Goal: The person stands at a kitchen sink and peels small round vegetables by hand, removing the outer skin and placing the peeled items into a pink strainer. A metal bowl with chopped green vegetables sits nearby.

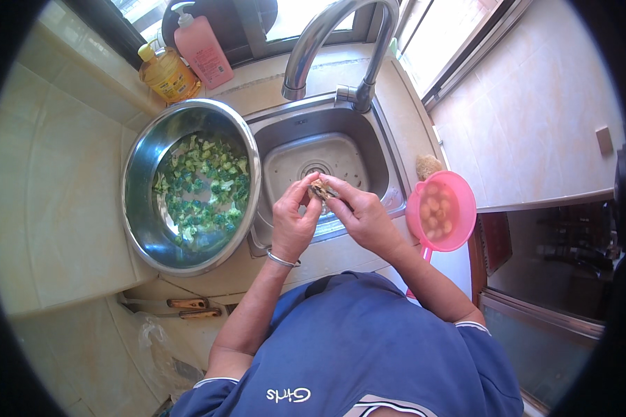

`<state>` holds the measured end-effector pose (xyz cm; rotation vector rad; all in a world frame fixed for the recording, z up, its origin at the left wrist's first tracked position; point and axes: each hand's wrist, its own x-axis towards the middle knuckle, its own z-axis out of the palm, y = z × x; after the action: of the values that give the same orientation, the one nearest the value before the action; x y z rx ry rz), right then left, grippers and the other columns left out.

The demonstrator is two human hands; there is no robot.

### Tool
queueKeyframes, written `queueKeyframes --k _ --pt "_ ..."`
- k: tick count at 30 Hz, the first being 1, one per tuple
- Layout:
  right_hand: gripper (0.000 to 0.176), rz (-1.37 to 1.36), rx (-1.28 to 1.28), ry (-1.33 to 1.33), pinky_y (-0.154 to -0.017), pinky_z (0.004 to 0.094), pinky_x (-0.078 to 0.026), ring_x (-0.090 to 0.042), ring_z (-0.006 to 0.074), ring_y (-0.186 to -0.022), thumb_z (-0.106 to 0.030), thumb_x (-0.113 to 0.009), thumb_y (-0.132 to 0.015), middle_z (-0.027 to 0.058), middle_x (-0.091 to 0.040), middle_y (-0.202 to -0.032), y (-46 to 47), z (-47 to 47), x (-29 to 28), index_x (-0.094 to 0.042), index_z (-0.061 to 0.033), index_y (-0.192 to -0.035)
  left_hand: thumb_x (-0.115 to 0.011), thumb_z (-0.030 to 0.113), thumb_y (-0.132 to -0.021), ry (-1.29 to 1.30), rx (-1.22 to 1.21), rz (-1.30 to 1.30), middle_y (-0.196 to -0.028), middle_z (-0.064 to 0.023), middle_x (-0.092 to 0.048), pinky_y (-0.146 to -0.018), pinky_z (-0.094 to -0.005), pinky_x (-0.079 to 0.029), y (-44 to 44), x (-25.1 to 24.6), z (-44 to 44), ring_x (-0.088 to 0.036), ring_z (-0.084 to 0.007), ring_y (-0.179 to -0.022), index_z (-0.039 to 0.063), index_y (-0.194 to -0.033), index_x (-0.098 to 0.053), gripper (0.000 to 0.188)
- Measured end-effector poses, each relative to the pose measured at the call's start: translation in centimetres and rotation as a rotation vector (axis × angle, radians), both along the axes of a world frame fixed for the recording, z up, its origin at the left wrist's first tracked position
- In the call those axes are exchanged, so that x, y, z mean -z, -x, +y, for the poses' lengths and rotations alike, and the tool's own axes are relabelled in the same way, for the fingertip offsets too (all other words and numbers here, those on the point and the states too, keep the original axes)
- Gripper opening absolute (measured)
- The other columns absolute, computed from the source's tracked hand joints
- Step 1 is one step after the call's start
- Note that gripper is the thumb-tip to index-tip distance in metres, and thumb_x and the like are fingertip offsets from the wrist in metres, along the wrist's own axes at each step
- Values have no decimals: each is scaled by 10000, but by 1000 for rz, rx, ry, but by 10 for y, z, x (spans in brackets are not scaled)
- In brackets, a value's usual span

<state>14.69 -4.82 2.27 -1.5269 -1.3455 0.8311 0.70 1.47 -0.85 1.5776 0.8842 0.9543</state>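
Note:
My left hand point(295, 219) and my right hand point(362, 211) meet over the near part of the stainless steel sink point(339, 143). Between their fingertips is a small tan and dark piece of food point(319, 190), too small and partly covered to tell its kind. Both hands grip it. To the left, a large steel basin point(141, 229) holds many broccoli florets point(203, 182), seemingly in water. At the right, a pink plastic dipper point(467, 193) contains several pale, round pieces point(435, 211) in cloudy liquid. Small scraps lie around the sink drain point(317, 169).
A curved chrome faucet point(313, 47) arches over the sink. Behind the basin stand a yellow dish-soap bottle point(169, 75) and a pink pump bottle point(203, 52). A tan scourer point(428, 167) lies behind the dipper. Two wooden-handled knives point(188, 303) and a plastic bag point(159, 344) are lower left.

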Motion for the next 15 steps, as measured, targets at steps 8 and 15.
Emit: queueKeyframes --k 8,15 --pt "274 851 -88 262 -542 206 -428 -524 45 -612 -148 -528 -956 21 -605 -790 -23 7 8 -568 -9 -1188 -570 18 -879 284 47 -234 -1025 -65 -621 -785 -254 -518 -9 8 -9 -620 -131 -910 -29 -1240 -547 365" --pt "409 56 -149 49 -755 321 -501 -660 231 -846 -104 -558 -916 167 -663 -969 -15 1 -3 -483 -19 -1309 -542 -47 -873 338 89 -250 -1053 -43 -576 -798 -228 -506 -1 3 -2 -601 -103 -946 -20 -1262 -533 390"
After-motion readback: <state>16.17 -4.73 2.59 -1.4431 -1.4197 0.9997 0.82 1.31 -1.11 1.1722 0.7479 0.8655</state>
